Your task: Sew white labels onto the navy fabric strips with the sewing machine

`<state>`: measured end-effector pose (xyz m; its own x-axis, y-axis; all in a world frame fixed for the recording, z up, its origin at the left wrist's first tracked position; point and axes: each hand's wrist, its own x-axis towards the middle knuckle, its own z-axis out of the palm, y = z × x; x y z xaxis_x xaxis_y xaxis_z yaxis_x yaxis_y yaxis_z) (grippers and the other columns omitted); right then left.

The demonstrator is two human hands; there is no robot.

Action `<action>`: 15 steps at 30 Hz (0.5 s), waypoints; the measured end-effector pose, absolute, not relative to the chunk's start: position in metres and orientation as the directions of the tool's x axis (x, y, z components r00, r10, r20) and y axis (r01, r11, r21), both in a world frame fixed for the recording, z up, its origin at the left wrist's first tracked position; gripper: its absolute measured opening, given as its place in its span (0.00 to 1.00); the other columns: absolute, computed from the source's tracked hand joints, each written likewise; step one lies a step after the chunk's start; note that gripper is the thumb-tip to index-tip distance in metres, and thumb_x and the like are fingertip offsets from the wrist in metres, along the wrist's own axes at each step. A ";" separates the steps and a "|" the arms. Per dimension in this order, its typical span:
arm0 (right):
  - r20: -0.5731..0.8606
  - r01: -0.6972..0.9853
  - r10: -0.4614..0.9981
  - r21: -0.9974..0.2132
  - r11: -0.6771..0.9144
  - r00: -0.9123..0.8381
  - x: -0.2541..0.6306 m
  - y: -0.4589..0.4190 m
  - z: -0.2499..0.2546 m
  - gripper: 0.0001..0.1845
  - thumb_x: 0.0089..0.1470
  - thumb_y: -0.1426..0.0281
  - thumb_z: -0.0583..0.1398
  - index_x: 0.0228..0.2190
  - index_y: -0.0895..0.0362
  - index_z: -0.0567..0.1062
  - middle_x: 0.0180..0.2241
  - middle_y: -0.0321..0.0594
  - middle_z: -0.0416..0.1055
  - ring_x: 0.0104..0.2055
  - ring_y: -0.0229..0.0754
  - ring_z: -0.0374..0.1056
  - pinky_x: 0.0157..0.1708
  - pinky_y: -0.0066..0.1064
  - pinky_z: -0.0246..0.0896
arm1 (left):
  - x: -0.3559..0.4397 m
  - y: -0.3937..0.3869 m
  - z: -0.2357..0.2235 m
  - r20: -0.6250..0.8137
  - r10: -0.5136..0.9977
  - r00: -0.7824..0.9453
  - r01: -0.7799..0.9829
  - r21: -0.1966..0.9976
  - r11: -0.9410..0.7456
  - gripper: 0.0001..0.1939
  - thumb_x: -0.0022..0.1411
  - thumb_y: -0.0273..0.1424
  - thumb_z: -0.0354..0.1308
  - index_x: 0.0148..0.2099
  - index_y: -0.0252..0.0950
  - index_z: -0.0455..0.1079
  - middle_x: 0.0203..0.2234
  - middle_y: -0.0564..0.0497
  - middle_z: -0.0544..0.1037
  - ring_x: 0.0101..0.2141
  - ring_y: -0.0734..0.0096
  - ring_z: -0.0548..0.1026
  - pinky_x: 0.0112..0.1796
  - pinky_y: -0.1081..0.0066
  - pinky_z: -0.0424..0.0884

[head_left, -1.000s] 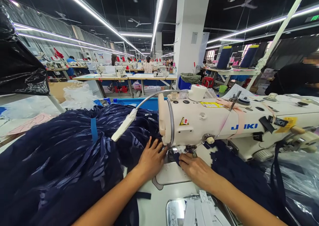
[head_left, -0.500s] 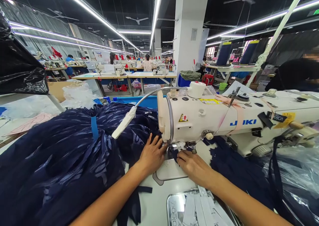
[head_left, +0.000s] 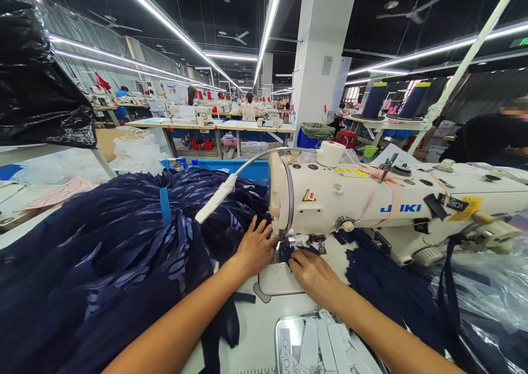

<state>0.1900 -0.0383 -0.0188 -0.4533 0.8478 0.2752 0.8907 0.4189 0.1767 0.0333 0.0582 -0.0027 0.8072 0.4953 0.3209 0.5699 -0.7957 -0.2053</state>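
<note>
A cream sewing machine (head_left: 371,201) stands across the table, its needle end at the left. My left hand (head_left: 256,248) lies flat with fingers spread on the dark navy fabric (head_left: 107,253) just left of the presser foot (head_left: 289,247). My right hand (head_left: 314,275) rests on the white needle plate (head_left: 276,280) in front of the foot, its fingertips pressed onto a small dark piece of fabric at the needle. A white lamp (head_left: 216,198) on a flexible arm hangs above the left hand.
A metal tray (head_left: 289,341) with white woven labels sits at the near table edge. More navy fabric (head_left: 396,291) and clear plastic bags (head_left: 495,286) lie on the right. A person in black (head_left: 487,135) sits far right. Thread cones (head_left: 373,99) and other workstations stand behind.
Both hands have slid a little away from me toward the needle, feeding the fabric. The view has shifted slightly right.
</note>
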 end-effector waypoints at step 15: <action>0.297 0.902 0.854 0.202 0.381 -0.427 0.208 -0.031 -0.015 0.13 0.48 0.84 0.55 0.34 0.61 0.73 0.36 0.45 0.71 0.38 0.45 0.66 0.35 0.31 0.63 | 0.038 0.051 0.003 0.436 0.478 0.763 0.593 -0.175 -0.786 0.06 0.54 0.26 0.54 0.34 0.34 0.71 0.33 0.46 0.74 0.43 0.56 0.68 0.51 0.52 0.56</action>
